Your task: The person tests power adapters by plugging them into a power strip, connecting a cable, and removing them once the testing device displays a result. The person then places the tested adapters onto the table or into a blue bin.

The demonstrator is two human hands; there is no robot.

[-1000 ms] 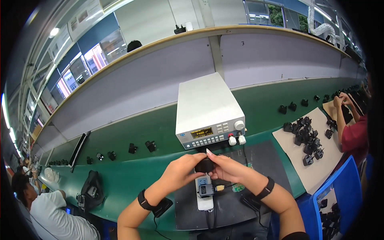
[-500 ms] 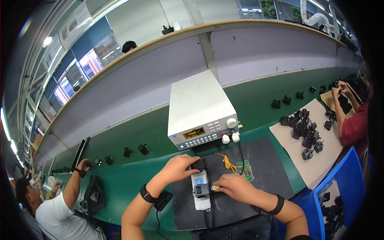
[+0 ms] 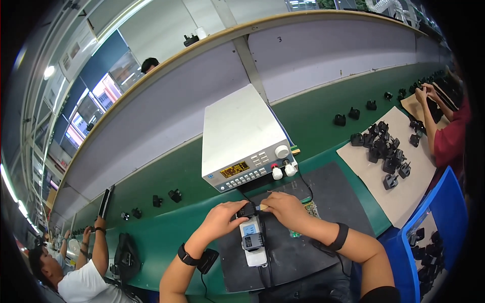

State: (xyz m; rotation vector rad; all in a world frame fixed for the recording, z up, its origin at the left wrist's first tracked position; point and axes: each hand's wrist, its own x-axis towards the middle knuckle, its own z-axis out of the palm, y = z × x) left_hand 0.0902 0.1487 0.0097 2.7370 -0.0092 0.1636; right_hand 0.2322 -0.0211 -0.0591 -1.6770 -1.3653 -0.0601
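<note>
My left hand (image 3: 225,218) grips a black power adapter (image 3: 246,209) at the upper end of a white power strip (image 3: 256,259). In my right hand (image 3: 287,209), thumb and fingers pinch a small tan connector plug (image 3: 261,207), its tip at that adapter's right side. Whether it is fully inserted I cannot tell. Lower on the strip, another dark adapter (image 3: 252,242) sits near a blue socket (image 3: 249,230). Beyond my hands stands a white bench tester (image 3: 245,136) with a lit display and two white plugs in its front.
A dark mat (image 3: 323,247) lies under the strip, with a green circuit board (image 3: 311,209) partly behind my right hand. Black adapters (image 3: 386,151) cover brown cardboard at right, beside a blue bin (image 3: 409,252). Co-workers sit at left (image 3: 86,280) and right (image 3: 449,136).
My right hand has moved the connector plug from the lower adapter up to the upper one, which my left hand still grips. The tester's display has changed. The head view has shifted slightly.
</note>
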